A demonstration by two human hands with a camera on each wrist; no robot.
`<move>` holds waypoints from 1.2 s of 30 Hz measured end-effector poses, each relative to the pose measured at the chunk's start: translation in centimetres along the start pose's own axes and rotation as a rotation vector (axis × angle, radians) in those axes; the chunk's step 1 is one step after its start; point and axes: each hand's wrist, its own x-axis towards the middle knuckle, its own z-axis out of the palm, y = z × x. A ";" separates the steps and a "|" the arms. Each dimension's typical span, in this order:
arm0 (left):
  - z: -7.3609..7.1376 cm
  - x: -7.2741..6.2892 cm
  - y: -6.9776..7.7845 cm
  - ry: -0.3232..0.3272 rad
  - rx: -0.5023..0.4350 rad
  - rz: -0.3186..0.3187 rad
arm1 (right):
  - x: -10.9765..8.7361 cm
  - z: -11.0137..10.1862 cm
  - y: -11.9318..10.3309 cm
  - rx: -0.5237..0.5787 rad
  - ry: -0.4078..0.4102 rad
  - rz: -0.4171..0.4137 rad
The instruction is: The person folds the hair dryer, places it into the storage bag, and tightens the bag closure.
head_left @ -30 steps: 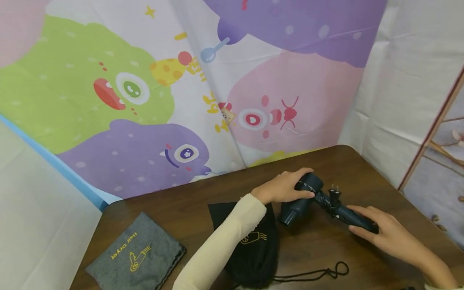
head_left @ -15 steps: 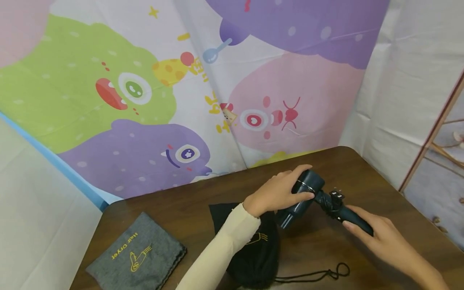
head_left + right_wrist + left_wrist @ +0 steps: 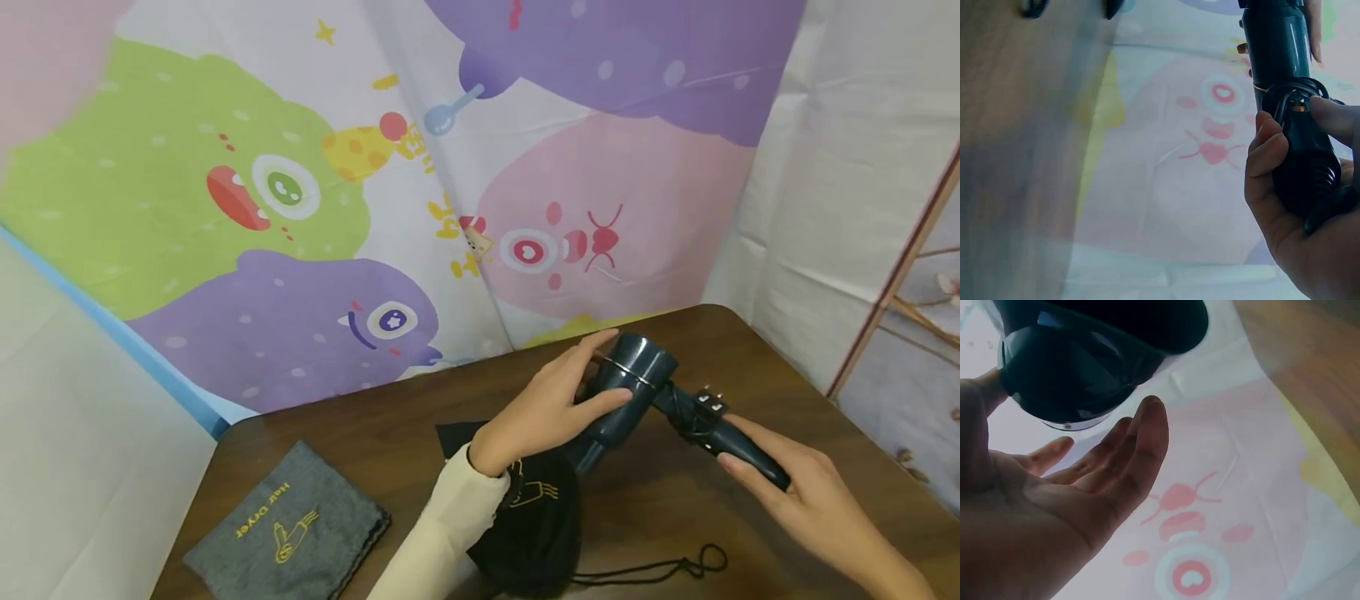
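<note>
A dark blue hair dryer (image 3: 634, 367) is held up over the table, its handle slanting down to the right. My right hand (image 3: 813, 496) grips the handle, and the right wrist view has the fingers (image 3: 1266, 162) curled round it beside the wound cord (image 3: 1297, 90). The plug (image 3: 710, 404) stands up from the cord coils. At the barrel's left side is my left hand (image 3: 543, 408), its fingers spread. In the left wrist view those fingers (image 3: 1150, 437) stand apart from the barrel (image 3: 1072, 369), while the thumb is partly hidden behind it.
A black drawstring pouch (image 3: 536, 533) lies under the left forearm, its cord (image 3: 645, 573) trailing right. To the left is a grey "Hair Dryer" cloth pouch (image 3: 288, 521). A cartoon-printed sheet (image 3: 420, 275) hangs behind the wooden table (image 3: 750, 358).
The hair dryer has risen and its wide end has turned more toward the camera. The left hand has loosened from the barrel and shifted left; the right hand still holds the handle.
</note>
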 end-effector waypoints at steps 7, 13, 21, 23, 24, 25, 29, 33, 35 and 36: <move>-1.0 -2.7 0.9 0.024 -0.133 0.005 | -0.7 -0.3 -1.4 -0.025 0.037 -0.085; -2.1 -5.5 1.9 -0.023 -0.208 -0.017 | -0.9 -0.4 -3.1 -0.035 0.000 -0.141; -2.4 -9.7 2.9 -0.102 -0.305 -0.049 | -0.8 -0.7 -5.2 0.041 -0.174 -0.254; -2.3 -10.8 3.1 -0.128 -0.368 -0.060 | -0.8 -0.7 -5.7 0.059 -0.205 -0.280; -2.3 -11.3 3.2 -0.138 -0.386 -0.065 | -0.8 -0.6 -6.0 0.070 -0.221 -0.287; -2.2 -11.7 3.2 -0.145 -0.397 -0.065 | -0.8 -0.5 -6.2 0.088 -0.236 -0.294; -1.9 -13.2 3.4 -0.120 -0.377 -0.080 | -1.0 0.3 -7.0 0.118 -0.283 -0.300; -1.9 -14.4 3.5 -0.048 -0.314 -0.095 | -1.0 1.7 -7.3 0.127 -0.286 -0.318; -1.9 -14.6 3.5 -0.020 -0.283 -0.077 | -1.2 2.3 -7.4 0.104 -0.280 -0.299; -2.0 -14.6 3.5 -0.008 -0.268 -0.067 | -1.3 2.5 -7.4 0.089 -0.275 -0.289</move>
